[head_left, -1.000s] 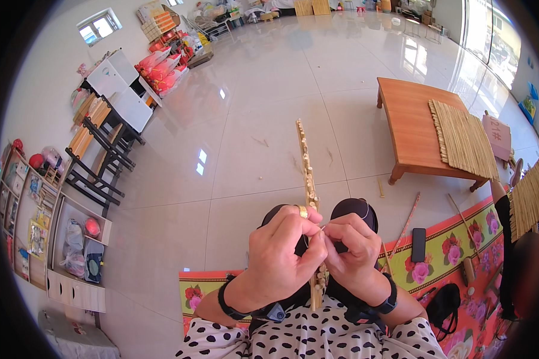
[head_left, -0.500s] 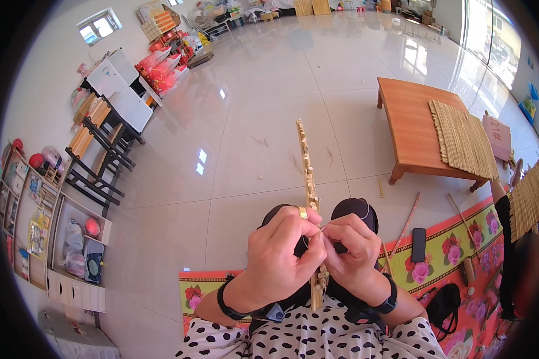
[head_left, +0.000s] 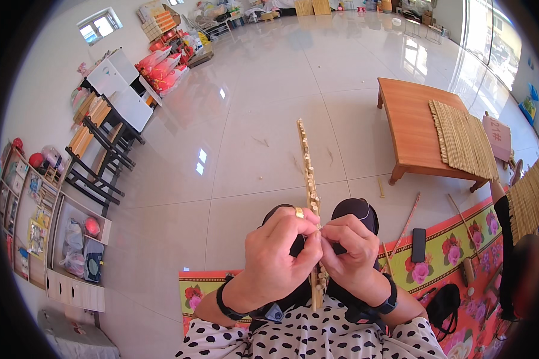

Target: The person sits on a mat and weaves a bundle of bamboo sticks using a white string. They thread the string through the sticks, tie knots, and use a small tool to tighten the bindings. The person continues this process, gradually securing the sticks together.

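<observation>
A narrow mat of straw-coloured stalks [head_left: 308,170] stands edge-on between my knees, its cut stalk ends facing up in a long row. Over its near half, my left hand [head_left: 281,251], with a gold ring, is closed in a pinch. My right hand [head_left: 350,245] pinches right beside it, fingertips almost meeting the left ones. A thin pale thread [head_left: 319,227] shows between the fingertips; most of it is hidden by the fingers. Both wrists wear dark bands.
A low wooden table [head_left: 413,119] at the right carries a finished-looking stalk mat [head_left: 464,140]. Another person's stalk mat [head_left: 527,200] is at the right edge. On the flowered floor sheet [head_left: 395,257] lie a phone [head_left: 419,245], thin sticks and a black bag [head_left: 443,308].
Both hands have shifted very slightly to the left, and the fingertips have drawn closer around the thread. The upright mat stays in place.
</observation>
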Demonstrator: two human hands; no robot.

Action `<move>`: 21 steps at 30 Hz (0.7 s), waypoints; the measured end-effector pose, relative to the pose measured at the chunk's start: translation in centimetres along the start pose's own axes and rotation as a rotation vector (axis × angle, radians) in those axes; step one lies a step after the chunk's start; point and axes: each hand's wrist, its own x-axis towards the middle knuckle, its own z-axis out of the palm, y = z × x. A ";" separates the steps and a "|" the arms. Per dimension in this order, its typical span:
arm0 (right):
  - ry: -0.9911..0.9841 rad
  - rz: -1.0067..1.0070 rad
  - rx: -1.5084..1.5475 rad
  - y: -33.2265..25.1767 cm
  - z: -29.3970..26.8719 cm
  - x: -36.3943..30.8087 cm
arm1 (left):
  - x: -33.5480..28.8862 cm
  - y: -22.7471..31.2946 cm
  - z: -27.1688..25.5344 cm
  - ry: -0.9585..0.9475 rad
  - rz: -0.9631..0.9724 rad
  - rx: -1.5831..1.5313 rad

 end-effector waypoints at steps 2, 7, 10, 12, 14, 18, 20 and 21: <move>-0.009 0.006 0.022 0.0 0.1 0.0 | -0.1 -0.1 -0.1 0.018 -0.027 -0.035; -0.059 0.011 0.010 0.1 -0.1 0.0 | -0.1 -0.7 -0.6 -0.063 -0.053 -0.072; -0.084 -0.012 0.001 0.2 -0.2 0.1 | -0.1 -1.0 -0.8 -0.113 -0.110 -0.140; -0.094 0.004 0.031 0.2 -0.2 0.1 | -0.1 -1.0 -0.9 -0.139 -0.187 -0.176; -0.104 0.061 0.094 0.1 -0.3 0.3 | -0.5 -1.5 -0.7 -0.121 -0.252 -0.256; -0.051 0.164 0.167 0.0 -0.8 0.8 | -0.8 -1.2 -0.7 -0.205 -0.442 -0.399; -0.020 0.058 0.171 0.2 -0.7 1.0 | -1.0 -1.2 -0.5 -0.213 -0.437 -0.421; -0.015 0.045 0.122 0.2 -0.8 0.9 | -1.1 -1.3 -0.4 -0.217 -0.435 -0.431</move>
